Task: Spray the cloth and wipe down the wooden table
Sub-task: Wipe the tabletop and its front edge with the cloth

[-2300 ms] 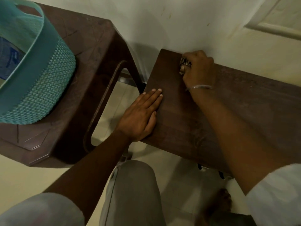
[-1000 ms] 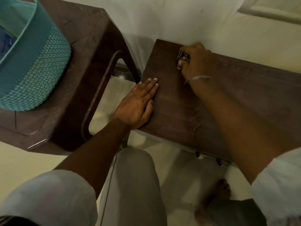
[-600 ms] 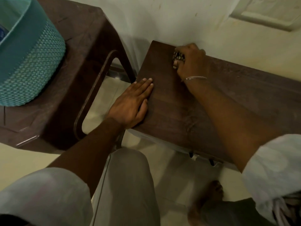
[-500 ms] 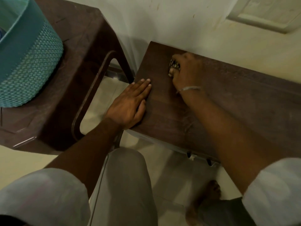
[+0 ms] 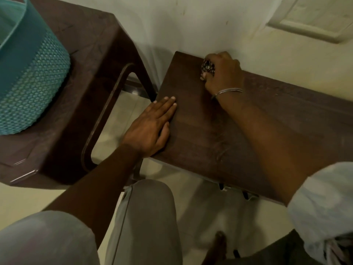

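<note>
A dark wooden table (image 5: 206,134) stands against the pale wall. My right hand (image 5: 222,73) grips a small bunched patterned cloth (image 5: 207,67) and presses it on the table's far left corner, close to the wall. Most of the cloth is hidden under the fingers. My left hand (image 5: 150,129) lies flat with straight fingers on the table's near left edge. No spray bottle shows in the view.
A brown plastic stool (image 5: 91,88) stands to the left of the table, with a teal basket (image 5: 28,73) on it. A narrow gap of tiled floor (image 5: 122,115) separates stool and table. My knee (image 5: 145,217) and a foot are below the table's front edge.
My right hand slid the cloth toward me and then back to the far edge by the wall. The left hand has stayed flat on the table.
</note>
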Demonstrator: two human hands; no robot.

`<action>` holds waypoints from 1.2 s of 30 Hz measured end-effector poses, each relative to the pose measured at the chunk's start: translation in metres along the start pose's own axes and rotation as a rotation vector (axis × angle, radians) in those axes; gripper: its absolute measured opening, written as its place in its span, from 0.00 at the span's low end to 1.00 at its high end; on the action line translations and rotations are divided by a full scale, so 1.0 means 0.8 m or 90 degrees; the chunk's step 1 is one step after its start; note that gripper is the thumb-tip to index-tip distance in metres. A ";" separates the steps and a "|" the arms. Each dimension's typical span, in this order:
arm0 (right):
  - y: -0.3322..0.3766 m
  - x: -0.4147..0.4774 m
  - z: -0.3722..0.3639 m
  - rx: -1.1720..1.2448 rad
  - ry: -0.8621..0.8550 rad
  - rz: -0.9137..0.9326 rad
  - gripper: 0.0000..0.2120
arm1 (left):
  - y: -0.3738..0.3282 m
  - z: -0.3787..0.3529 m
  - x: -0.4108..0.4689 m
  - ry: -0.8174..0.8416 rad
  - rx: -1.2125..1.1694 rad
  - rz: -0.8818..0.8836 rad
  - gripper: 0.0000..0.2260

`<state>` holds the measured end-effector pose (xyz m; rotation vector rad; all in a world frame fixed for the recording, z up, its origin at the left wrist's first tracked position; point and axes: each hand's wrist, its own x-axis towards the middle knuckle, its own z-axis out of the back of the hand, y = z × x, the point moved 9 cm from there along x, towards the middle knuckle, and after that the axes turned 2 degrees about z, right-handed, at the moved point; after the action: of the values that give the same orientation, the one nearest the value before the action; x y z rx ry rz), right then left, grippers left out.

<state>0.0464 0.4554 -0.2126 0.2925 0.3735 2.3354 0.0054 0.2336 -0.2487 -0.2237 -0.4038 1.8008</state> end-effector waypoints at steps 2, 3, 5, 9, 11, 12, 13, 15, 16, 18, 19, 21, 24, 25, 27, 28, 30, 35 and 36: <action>0.008 -0.021 0.000 0.016 -0.008 -0.003 0.22 | -0.001 0.001 -0.001 0.002 0.002 -0.002 0.27; 0.014 -0.037 -0.001 0.025 -0.011 0.001 0.21 | -0.002 0.001 -0.001 0.004 0.004 -0.003 0.27; 0.031 -0.076 -0.003 0.038 -0.015 0.018 0.21 | -0.004 0.000 -0.001 0.008 0.008 -0.002 0.27; 0.066 -0.151 -0.006 0.055 -0.025 0.051 0.20 | -0.006 0.000 -0.001 0.018 0.023 0.003 0.28; 0.073 -0.175 -0.008 0.063 -0.019 0.043 0.19 | -0.008 0.000 -0.003 0.021 0.038 0.002 0.28; 0.076 -0.187 -0.009 0.063 -0.015 0.037 0.19 | -0.009 0.000 -0.004 0.022 0.047 0.002 0.28; 0.079 -0.197 -0.010 0.063 -0.013 0.034 0.19 | -0.009 0.000 -0.005 0.024 0.058 0.002 0.28; 0.086 -0.213 -0.012 0.069 -0.008 0.029 0.20 | -0.008 -0.004 -0.007 0.033 0.080 0.009 0.29; 0.090 -0.219 -0.013 0.072 -0.003 0.026 0.21 | -0.008 -0.005 -0.008 0.036 0.086 0.013 0.29; 0.093 -0.223 -0.013 0.071 0.000 0.021 0.20 | -0.011 -0.007 -0.011 0.030 0.081 0.023 0.29; 0.093 -0.222 -0.013 0.071 0.001 0.024 0.20 | -0.014 -0.008 -0.015 0.022 0.074 0.030 0.28; 0.093 -0.213 -0.011 0.073 -0.003 0.033 0.19 | -0.017 -0.007 -0.020 0.001 0.065 0.038 0.28; 0.084 -0.180 -0.006 0.070 -0.016 0.018 0.18 | -0.015 -0.003 -0.024 -0.019 0.051 0.044 0.27; 0.080 -0.166 -0.004 0.068 -0.016 0.007 0.19 | -0.012 -0.002 -0.023 -0.024 0.043 0.049 0.27; 0.076 -0.152 -0.004 0.066 -0.008 -0.006 0.19 | -0.007 -0.001 -0.021 -0.035 0.028 0.057 0.26; 0.076 -0.155 -0.003 0.067 -0.011 -0.009 0.19 | -0.006 0.000 -0.020 -0.042 0.023 0.060 0.26; 0.080 -0.181 -0.001 0.062 -0.030 -0.003 0.19 | -0.007 0.002 -0.020 -0.055 0.018 0.065 0.25; 0.104 -0.262 -0.014 0.041 -0.016 0.047 0.18 | -0.005 0.002 -0.022 -0.068 0.019 0.076 0.25; 0.105 -0.264 -0.014 0.036 -0.020 0.057 0.18 | -0.006 0.003 -0.022 -0.072 0.015 0.077 0.25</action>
<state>0.1372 0.2467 -0.2149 0.3796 0.4201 2.4079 0.0134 0.2173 -0.2460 -0.1324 -0.4569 1.9421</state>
